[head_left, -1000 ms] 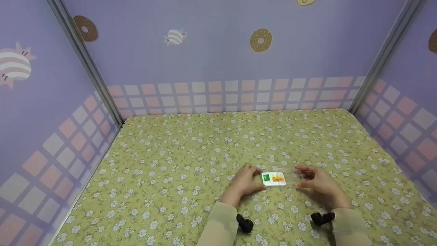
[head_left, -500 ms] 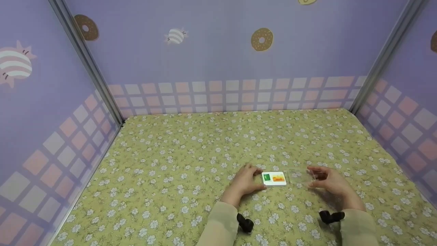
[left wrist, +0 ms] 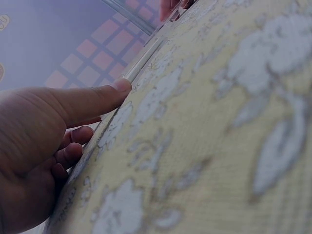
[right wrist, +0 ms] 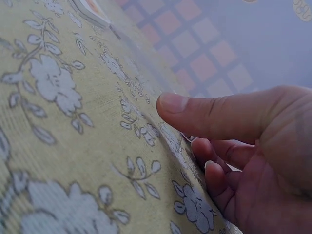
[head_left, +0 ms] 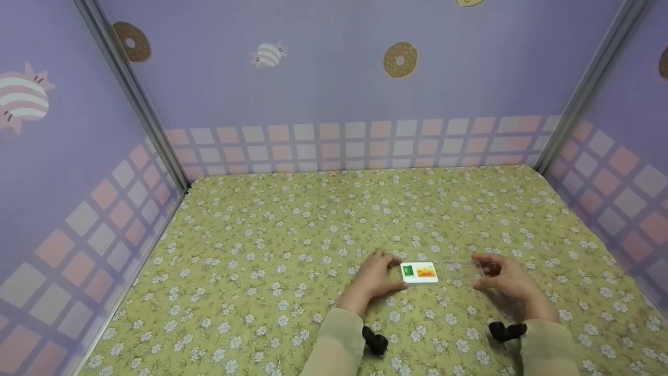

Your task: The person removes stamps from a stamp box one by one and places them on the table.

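In the head view, a flat white box (head_left: 419,273) with a green picture and an orange picture on top lies on the flowered cloth. My left hand (head_left: 371,275) holds its left end, thumb on the near side and fingers on the far side. The left wrist view shows the thumb against the box's thin white edge (left wrist: 145,59). Just right of the box, apart from it, is a clear plastic cover (head_left: 460,273), hard to make out against the cloth. My right hand (head_left: 507,279) grips the cover's right end between thumb and fingers.
A green-yellow cloth (head_left: 271,230) with white flowers covers the table. Purple printed walls (head_left: 334,89) stand at the back and both sides, with grey metal posts (head_left: 138,104) in the corners. Each wrist wears a small black device (head_left: 374,342).
My right hand has moved to the right, drawing the clear cover off the white box so that a gap shows between them. My left hand and the box have stayed in place.
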{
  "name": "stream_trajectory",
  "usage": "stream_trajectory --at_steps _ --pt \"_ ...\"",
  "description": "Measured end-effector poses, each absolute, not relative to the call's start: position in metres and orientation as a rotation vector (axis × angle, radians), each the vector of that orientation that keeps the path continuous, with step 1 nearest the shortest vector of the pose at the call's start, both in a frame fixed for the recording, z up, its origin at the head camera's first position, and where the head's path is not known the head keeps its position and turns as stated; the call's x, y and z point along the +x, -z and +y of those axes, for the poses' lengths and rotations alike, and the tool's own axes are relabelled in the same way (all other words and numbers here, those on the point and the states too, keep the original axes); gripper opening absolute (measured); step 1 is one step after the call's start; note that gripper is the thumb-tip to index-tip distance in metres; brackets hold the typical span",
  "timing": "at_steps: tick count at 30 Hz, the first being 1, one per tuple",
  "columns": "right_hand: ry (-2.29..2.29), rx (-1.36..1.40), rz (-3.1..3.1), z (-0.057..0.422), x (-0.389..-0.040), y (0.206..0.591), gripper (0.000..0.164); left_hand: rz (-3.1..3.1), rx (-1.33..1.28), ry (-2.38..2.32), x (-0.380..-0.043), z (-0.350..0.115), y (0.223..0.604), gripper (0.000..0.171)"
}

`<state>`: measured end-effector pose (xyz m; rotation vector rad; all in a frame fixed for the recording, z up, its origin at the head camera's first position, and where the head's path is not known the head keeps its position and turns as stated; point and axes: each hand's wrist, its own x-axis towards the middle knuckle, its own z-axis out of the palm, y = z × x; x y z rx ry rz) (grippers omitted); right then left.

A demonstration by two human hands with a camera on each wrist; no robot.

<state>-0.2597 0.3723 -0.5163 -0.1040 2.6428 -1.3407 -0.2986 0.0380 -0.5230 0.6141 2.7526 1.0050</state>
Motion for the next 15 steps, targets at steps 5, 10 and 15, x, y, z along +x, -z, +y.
stream_trajectory --at_steps 5,10,15 --pt "1.318 -0.106 2.653 0.3709 -0.2596 0.5157 0.075 2.751 0.600 -1.003 -0.2988 0.0384 0.5229 0.058" --pt "1.297 -0.098 2.665 0.3704 -0.2599 0.5154 0.075 2.746 0.597 -1.002 -0.2983 0.0383 0.5228 0.058" --pt "1.249 -0.124 2.705 0.3709 -0.2610 0.5155 0.071 2.738 0.590 -1.022 -0.2990 0.0384 0.5236 0.061"
